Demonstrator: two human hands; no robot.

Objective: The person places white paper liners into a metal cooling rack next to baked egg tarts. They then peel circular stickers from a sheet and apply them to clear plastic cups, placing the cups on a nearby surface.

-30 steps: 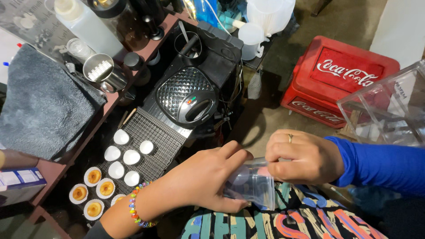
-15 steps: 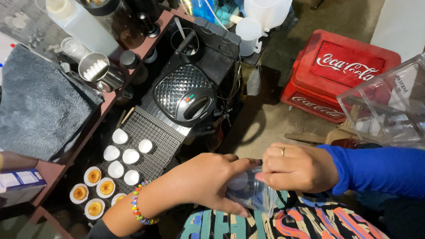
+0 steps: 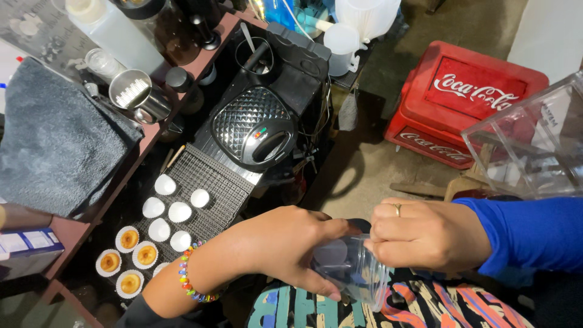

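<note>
My left hand (image 3: 285, 243), with a beaded bracelet at the wrist, grips the side of a small clear plastic container (image 3: 355, 273) held over my lap. My right hand (image 3: 425, 234), in a blue sleeve with a ring on one finger, clasps the same container from the right. Round pale shapes show through its clear wall. Both hands are closed around it and cover most of it.
A black waffle maker (image 3: 255, 124) sits shut above a black wire rack (image 3: 203, 182) with white paper cups and several filled cupcakes (image 3: 130, 258). A grey towel (image 3: 48, 146) lies at left. A red plastic crate (image 3: 464, 103) stands on the floor; a clear box (image 3: 531, 146) is at right.
Both hands and the container have shifted slightly lower and right. My left hand has slid further around the container's side. The right hand keeps its hold.
</note>
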